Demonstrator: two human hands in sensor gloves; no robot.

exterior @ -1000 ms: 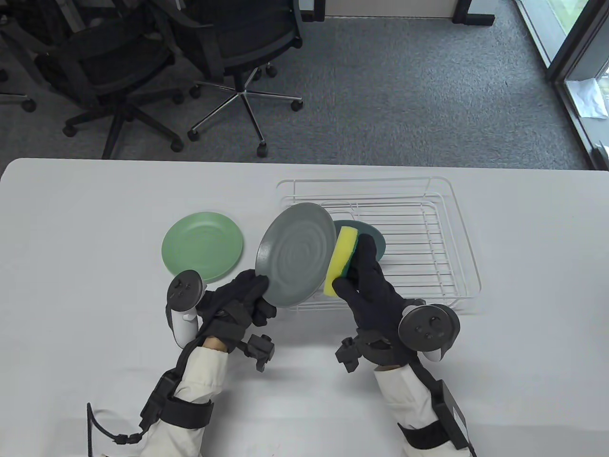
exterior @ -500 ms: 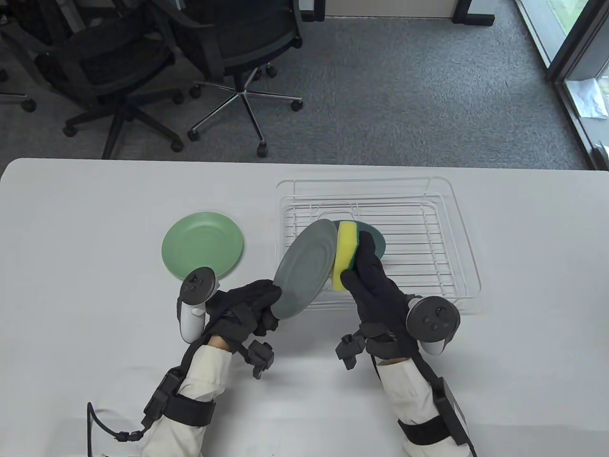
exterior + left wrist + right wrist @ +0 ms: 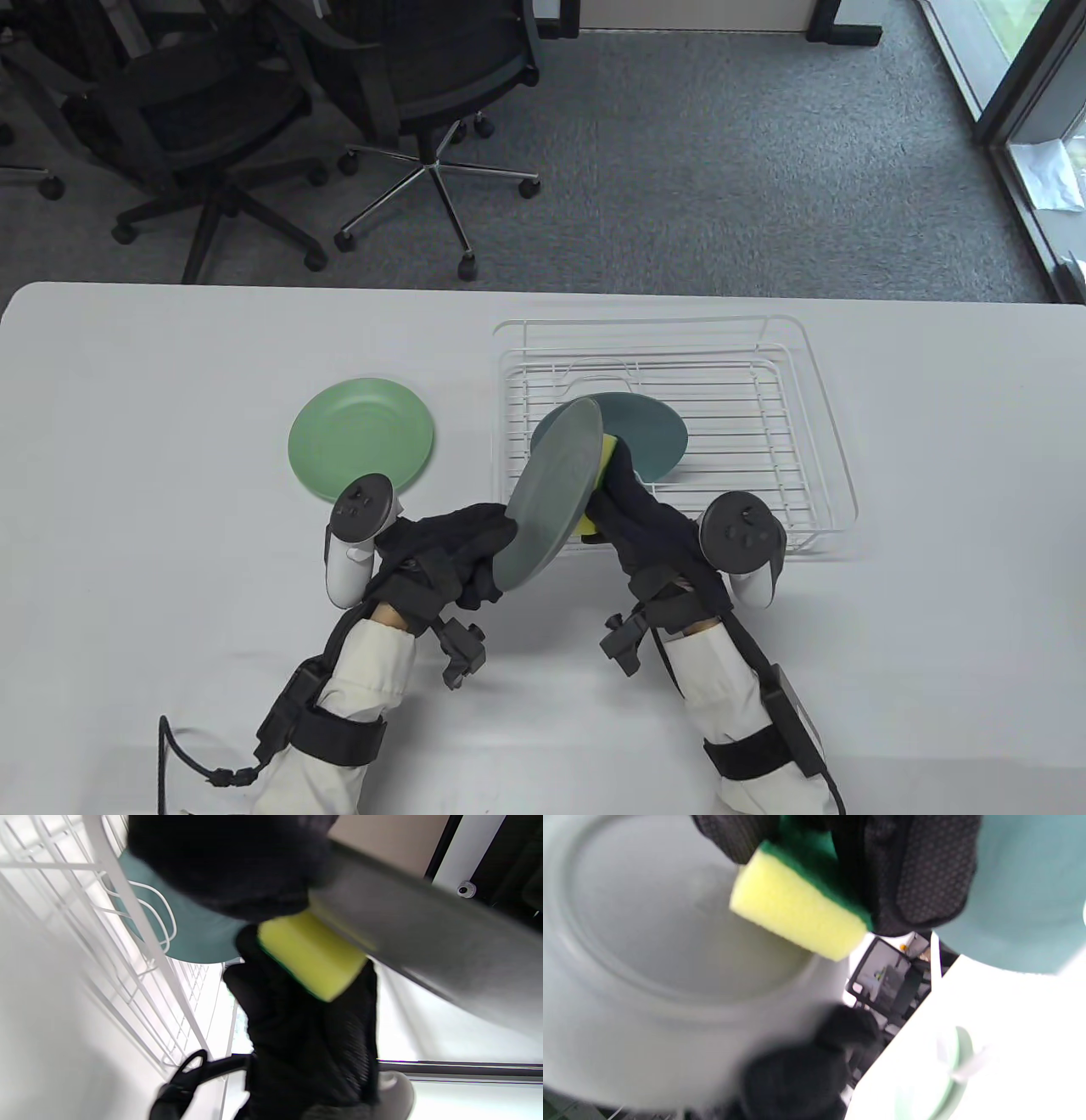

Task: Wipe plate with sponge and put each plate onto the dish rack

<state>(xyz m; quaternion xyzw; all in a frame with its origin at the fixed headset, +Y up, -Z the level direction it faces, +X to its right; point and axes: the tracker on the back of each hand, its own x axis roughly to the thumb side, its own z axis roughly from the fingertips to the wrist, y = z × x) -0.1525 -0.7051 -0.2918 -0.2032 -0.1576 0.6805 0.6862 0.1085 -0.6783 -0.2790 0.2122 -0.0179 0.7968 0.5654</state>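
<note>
Between my hands, the grey plate (image 3: pixel 551 488) tilts: my left hand (image 3: pixel 454 552) grips its rim, my right hand (image 3: pixel 640 518) presses the sponge (image 3: pixel 604 448) against it. Beyond, a teal plate (image 3: pixel 653 433) already sits in the rack (image 3: pixel 814 407); left, the green plate (image 3: pixel 361 437) waits.

Grey plate (image 3: pixel 550 492) tilted, yellow sponge (image 3: pixel 604 450) seemingly against its underside.

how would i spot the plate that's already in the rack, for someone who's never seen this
Find the white wire dish rack on the table's right half. Inside it, near its left end, lies a dark teal plate. The grey plate is hand-held; the light green plate lies on the table.
</note>
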